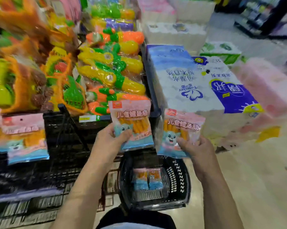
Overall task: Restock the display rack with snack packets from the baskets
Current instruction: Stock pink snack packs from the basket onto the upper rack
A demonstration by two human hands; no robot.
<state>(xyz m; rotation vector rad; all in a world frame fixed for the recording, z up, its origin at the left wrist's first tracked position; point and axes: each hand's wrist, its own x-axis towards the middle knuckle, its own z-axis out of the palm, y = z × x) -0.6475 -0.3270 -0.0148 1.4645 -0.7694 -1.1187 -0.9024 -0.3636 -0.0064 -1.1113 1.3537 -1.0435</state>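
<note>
Hands hold one each: left hand (112,139) pinches a pink-and-blue plastic snack packet (133,116) mid-picture, right hand (194,147) grips its twin packet (180,128) at four o'clock. More lie in the black plastic basket (179,172) at six. Probably light, soft, slippery; hold bottom edges.

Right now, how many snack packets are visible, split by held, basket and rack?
Held packets: 2, left-hand packet and right-hand packet
Basket packets: 2
Rack packets: 2 visible, blurred
Total: 6
</note>
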